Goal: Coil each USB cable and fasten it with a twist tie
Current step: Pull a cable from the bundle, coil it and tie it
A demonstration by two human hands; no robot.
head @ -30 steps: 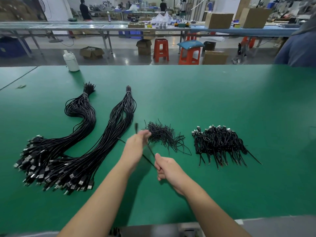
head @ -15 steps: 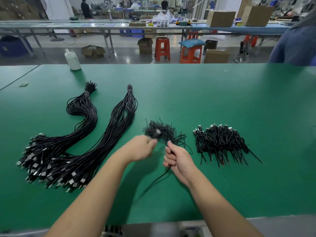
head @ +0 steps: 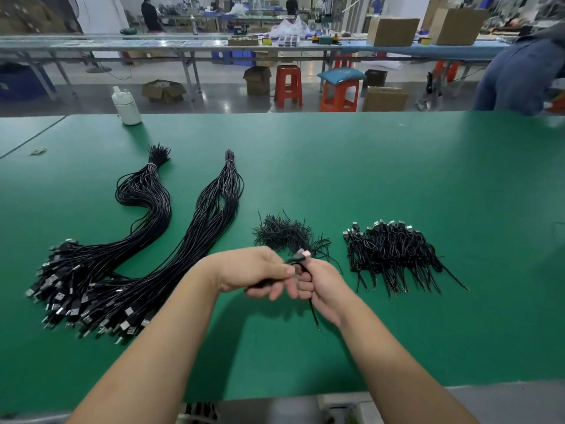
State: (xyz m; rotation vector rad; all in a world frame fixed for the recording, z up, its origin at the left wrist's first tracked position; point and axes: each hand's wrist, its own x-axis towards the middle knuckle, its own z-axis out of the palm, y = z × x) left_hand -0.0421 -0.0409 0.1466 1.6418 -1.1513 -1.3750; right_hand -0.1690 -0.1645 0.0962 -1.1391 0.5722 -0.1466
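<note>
hands meet low over the green table (head: 397, 166), both busy with one usb cable (head: 298, 261). left hand (head: 253, 275) has its fingers curled round the gathered loops of that cable, and right hand (head: 321, 290) is curled on it too, with the plug end (head: 302, 254) poking up between the two and a loose tail (head: 314, 315) hanging down below the right palm. how many turns the coil has is hard to say, since the fingers cover most of it.

just beyond the hands lies the pile of twist ties (head: 284, 232). to its right sits the heap of finished coils (head: 388, 249), and off to the left lie the two long bundles of uncoiled cables (head: 159, 228), their plugs fanned toward the table's near edge.

the risk from here, as i judge it, lies in the reach for a tie. one hand must let go, and springy loops held by the other alone may fan open or slip. the dangling tail could also be left out of the bundle if the tie goes on before it is tucked in. the ties are tangled together, so pulling one may drag several along or scatter them across the table.
</note>
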